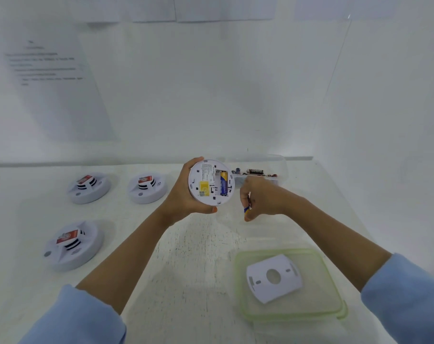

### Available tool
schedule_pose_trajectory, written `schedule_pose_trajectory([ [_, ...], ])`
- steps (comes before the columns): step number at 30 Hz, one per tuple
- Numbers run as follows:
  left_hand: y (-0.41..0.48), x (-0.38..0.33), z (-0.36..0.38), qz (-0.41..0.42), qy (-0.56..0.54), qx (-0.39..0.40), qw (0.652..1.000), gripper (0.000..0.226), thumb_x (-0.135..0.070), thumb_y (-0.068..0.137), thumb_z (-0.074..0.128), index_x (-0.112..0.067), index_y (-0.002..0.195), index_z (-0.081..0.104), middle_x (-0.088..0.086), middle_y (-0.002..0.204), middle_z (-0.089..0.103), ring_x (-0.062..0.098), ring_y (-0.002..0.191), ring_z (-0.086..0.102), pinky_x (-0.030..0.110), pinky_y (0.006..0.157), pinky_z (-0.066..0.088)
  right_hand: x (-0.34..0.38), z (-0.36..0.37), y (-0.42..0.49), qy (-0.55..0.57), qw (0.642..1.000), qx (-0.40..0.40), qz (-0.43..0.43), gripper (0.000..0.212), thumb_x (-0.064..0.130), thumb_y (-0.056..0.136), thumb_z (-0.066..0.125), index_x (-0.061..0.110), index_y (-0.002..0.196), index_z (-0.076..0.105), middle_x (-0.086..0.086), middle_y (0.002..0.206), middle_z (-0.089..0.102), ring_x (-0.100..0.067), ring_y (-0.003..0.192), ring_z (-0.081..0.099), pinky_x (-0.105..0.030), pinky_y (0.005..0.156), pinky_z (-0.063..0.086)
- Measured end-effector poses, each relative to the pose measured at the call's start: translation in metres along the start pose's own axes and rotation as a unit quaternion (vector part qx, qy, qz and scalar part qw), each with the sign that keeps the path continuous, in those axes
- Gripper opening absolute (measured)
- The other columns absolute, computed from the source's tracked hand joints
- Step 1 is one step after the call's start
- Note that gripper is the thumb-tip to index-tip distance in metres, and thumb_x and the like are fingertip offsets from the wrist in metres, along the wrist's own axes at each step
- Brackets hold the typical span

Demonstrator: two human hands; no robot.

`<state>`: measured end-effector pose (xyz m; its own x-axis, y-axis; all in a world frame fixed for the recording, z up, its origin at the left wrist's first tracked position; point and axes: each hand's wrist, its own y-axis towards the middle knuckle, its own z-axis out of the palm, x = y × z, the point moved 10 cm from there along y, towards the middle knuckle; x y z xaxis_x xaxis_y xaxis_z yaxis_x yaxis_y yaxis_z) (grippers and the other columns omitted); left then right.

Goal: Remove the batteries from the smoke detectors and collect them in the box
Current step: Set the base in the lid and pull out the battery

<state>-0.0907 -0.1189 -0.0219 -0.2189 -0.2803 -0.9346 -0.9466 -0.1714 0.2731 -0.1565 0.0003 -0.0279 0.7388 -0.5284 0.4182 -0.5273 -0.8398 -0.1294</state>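
Observation:
My left hand [183, 194] grips a white round smoke detector [206, 192] above the table, its back turned to me. A blue and yellow battery [223, 186] still sits in its open compartment. Just right of it, my right hand [258, 199] curls round another blue and yellow battery [247, 210], only whose end shows. A clear plastic box [280, 167] with several batteries inside stands behind my right hand. Three more smoke detectors lie on the table at the left, at the far left [89, 187], the centre left [147, 187] and the near left [73, 244].
A clear lid with a green rim [330, 304] lies at the near right. A white detector mounting plate [273, 278] rests on it. White walls close off the back and the right side, and a printed sheet [49, 75] hangs at the left.

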Motion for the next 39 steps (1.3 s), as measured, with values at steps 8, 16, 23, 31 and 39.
schedule_pose_trajectory([
  [8,0.000,0.006,0.007,-0.008,0.008,0.004,1.000,0.101,0.002,0.048,0.080,-0.027,0.130,0.029,-0.011,0.128,0.043,-0.008,0.111,0.048,0.016,0.078,0.052,0.002,-0.006,-0.007,0.053,0.998,-0.012,-0.005,0.018,0.015,0.073,0.076,0.010,0.084,0.063,0.002,0.099,0.055,-0.013,0.080,0.055,-0.024,0.071,0.046],
  [16,0.007,-0.003,0.015,0.009,-0.005,0.003,1.000,0.100,0.006,0.046,0.078,-0.025,0.129,0.030,-0.010,0.123,0.047,-0.002,0.107,0.054,0.021,0.073,0.054,0.011,-0.041,-0.003,0.159,0.970,-0.185,-0.014,0.020,0.027,0.086,0.062,0.015,0.099,0.054,0.001,0.072,0.051,-0.008,0.057,0.044,-0.020,0.055,0.035],
  [23,0.011,-0.003,0.020,0.020,0.003,-0.023,1.000,0.102,0.002,0.047,0.080,-0.027,0.131,0.029,-0.009,0.126,0.047,0.003,0.112,0.053,0.024,0.081,0.054,0.007,-0.043,0.005,0.178,0.954,-0.241,0.013,0.024,0.016,0.076,0.069,0.015,0.085,0.046,0.000,0.067,0.042,-0.009,0.056,0.036,-0.022,0.051,0.027],
  [31,0.014,-0.009,0.020,0.043,0.023,-0.036,0.998,0.100,-0.001,0.048,0.081,-0.024,0.130,0.029,-0.014,0.123,0.046,-0.001,0.110,0.052,0.019,0.083,0.051,0.007,-0.054,0.004,0.186,0.936,-0.297,0.015,0.028,0.012,0.068,0.071,0.015,0.075,0.044,-0.007,0.081,0.047,-0.015,0.068,0.040,-0.019,0.055,0.032],
  [39,0.018,-0.009,0.022,0.044,0.011,-0.024,0.999,0.101,0.001,0.048,0.080,-0.023,0.132,0.028,-0.007,0.126,0.046,0.003,0.112,0.052,0.021,0.081,0.052,0.018,-0.063,-0.001,0.145,0.937,-0.315,-0.034,0.024,0.008,0.074,0.065,0.011,0.077,0.042,-0.003,0.070,0.048,-0.017,0.063,0.041,-0.032,0.057,0.039],
])
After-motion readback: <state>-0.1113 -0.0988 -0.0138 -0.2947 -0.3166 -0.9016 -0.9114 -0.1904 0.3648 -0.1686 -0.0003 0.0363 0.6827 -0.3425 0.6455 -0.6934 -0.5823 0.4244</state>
